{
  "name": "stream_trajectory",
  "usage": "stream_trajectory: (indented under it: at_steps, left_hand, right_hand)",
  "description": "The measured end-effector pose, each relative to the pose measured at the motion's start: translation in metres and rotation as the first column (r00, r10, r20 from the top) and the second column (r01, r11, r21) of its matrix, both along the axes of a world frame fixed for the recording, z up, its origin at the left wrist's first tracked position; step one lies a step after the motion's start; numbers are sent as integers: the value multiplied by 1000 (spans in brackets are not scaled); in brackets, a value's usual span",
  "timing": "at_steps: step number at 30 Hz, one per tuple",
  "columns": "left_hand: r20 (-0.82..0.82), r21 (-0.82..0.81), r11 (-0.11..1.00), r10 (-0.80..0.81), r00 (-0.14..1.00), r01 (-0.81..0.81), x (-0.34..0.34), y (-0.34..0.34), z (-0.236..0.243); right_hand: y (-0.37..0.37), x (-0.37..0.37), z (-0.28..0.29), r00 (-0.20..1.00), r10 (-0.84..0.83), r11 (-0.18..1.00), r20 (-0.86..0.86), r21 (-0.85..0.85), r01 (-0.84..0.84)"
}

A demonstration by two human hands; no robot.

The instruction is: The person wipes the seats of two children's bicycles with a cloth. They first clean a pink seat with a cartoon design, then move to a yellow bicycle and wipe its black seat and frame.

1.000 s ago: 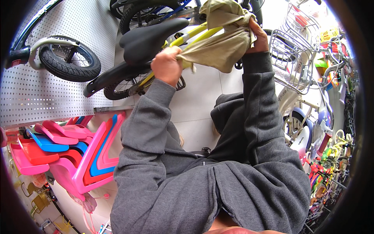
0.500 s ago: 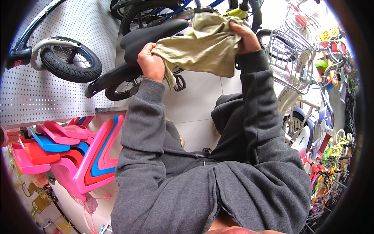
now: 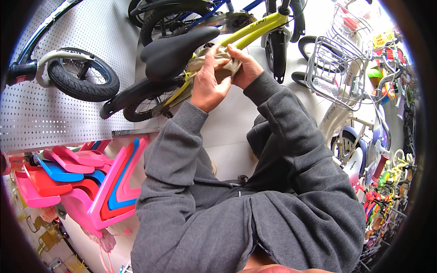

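Observation:
A khaki cloth (image 3: pixel 231 69) is bunched into a small wad between my two hands. My left hand (image 3: pixel 210 86) presses on its near left side, thumb apart and fingers over the folds. On the other side, my right hand (image 3: pixel 247 69) closes round the cloth with the fingers curled. Both hands are beside the yellow bicycle frame (image 3: pixel 259 28), just right of its black saddle (image 3: pixel 175 52). Whether the cloth touches the frame I cannot tell. Below the saddle, the black rear mudguard (image 3: pixel 129 94) covers part of the back wheel.
A small wheel with a black tyre (image 3: pixel 84 73) stands before the perforated white panel (image 3: pixel 41 109) at left. Stacked pink, red and blue plastic chairs (image 3: pixel 111 191) are nearer. Bicycles with wire baskets (image 3: pixel 337 68) line the right side. Blue-framed bicycles (image 3: pixel 200 20) stand behind.
The cloth was stretched wide between my hands and is now crumpled into a wad. My hands have come together, the right one moving left and down, uncovering the yellow frame.

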State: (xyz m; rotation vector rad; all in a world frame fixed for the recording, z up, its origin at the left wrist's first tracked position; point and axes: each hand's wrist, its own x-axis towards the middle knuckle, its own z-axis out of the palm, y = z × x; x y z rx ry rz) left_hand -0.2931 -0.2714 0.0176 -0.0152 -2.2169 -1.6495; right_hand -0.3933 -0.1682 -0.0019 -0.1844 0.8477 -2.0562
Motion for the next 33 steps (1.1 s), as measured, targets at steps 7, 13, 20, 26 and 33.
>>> stream_trajectory:
  at_steps: [7, 13, 20, 26, 33]
  left_hand:
    - [-113, 7, 999, 38, 993, -37, 4, -11, 6]
    - [-232, 31, 817, 566, 791, -575, 3, -62, 9]
    - [-226, -206, 676, 671, 707, -707, 9, -89, 2]
    - [-280, -410, 606, 628, 726, -682, 8, -92, -4]
    - [-62, -742, 441, 704, 707, -504, 5, -90, -16]
  right_hand:
    - [11, -19, -4, 998, -58, 978, 30, 201, 51]
    - [16, -26, 4, 991, -137, 948, 0, 289, 131]
    - [24, -40, 7, 961, -273, 943, -47, 183, 278]
    - [26, -49, -4, 965, -262, 904, -4, 349, 247]
    - [21, -64, -16, 939, -341, 854, -47, 402, 330]
